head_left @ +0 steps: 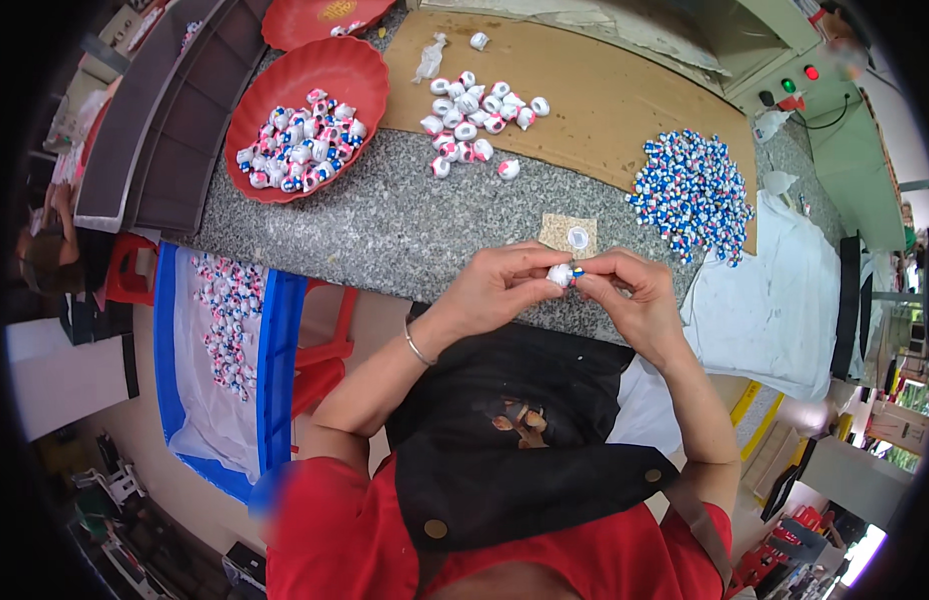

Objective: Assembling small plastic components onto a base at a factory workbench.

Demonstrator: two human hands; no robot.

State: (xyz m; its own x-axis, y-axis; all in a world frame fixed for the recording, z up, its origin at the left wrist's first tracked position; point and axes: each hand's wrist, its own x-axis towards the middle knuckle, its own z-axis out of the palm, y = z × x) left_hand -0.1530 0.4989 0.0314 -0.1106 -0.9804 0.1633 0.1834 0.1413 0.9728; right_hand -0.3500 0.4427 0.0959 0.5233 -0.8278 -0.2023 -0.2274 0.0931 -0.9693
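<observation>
At the table's near edge, both my hands meet over one small piece. My left hand (pixel 493 288) pinches a small white round figure part (pixel 560 274) between thumb and fingertips. The fingers of my right hand (pixel 633 293) are closed on a tiny blue part (pixel 578 271), which touches the white one; the fingertips partly hide it. Just beyond them lies a small tan square pad (pixel 557 228) bearing a white disc (pixel 578 238). A loose group of white-and-pink round parts (pixel 467 131) sits farther off, and a heap of tiny blue-and-white parts (pixel 690 190) lies to the right.
A red scalloped bowl (pixel 357 75) of mixed figures stands at left, beside a dark tray (pixel 175 120). Brown cardboard (pixel 595 95) covers the table's far part. A blue crate (pixel 275 370) with more figures stands lower left. White cloth (pixel 755 290) drapes at right.
</observation>
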